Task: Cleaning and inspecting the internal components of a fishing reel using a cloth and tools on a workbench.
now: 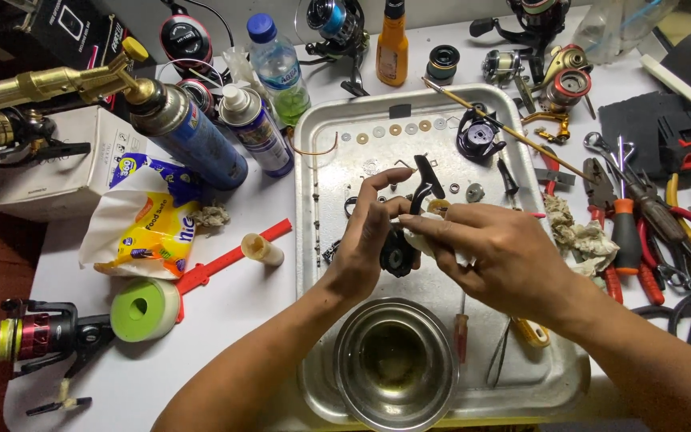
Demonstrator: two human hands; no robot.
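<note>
From the head view I see my left hand (368, 240) closed around a black fishing-reel body (401, 250), thumb and fingers clamping it, with its black arm (425, 182) sticking up above the fingers. My right hand (496, 258) has its grip pinched shut on a small pale cloth (435, 240), pressed against the reel body's right side. Both hands hang over the metal tray (331, 164) on the white bench (257, 312), roughly at the tray's middle. Just below the hands a steel bowl (395, 362) stands on the tray's near end. A row of small washers (393, 129) lies along the tray's far edge, beside a dark spool part (477, 134). Left of the tray stand two spray cans (225, 136); right of it lie pliers and wrenches (649, 216) and a crumpled rag (576, 237). A red screwdriver (461, 332) lies beside the bowl.
</note>
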